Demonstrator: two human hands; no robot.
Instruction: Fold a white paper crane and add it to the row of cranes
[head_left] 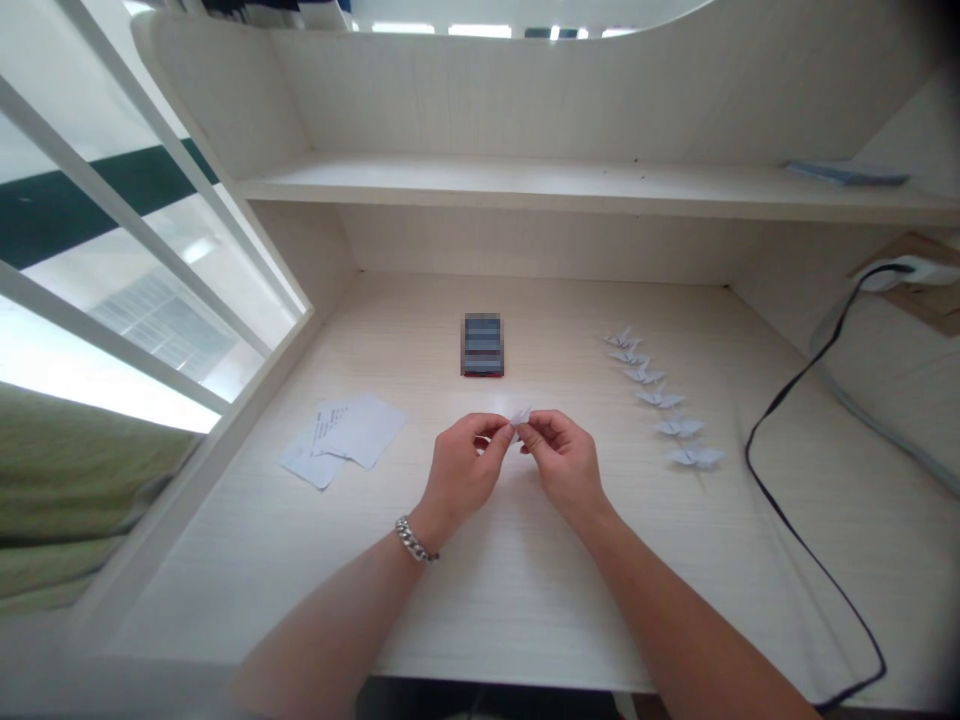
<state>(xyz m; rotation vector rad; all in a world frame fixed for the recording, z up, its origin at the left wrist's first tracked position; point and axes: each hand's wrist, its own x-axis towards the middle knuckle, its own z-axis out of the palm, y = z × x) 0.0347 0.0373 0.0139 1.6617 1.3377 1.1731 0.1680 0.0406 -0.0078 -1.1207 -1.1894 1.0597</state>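
On the counter: a device. Just before the device, between left hand and right hand: a paper piece. Left of the device and nearer the front: overlapping sheets. Right of the device, in a row slanting toward the front: six paper cranes. Farther right, beyond the cranes: a cable. Behind and above the device: a shelf, bearing a flat item well to the right.

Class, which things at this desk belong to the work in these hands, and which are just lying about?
Belong to the job:
small folded paper, pinched by left hand and right hand
six folded paper figures
loose paper sheets, probably

Just lying about, seemingly:
dark rectangular object, blurred
black cable
flat item on shelf
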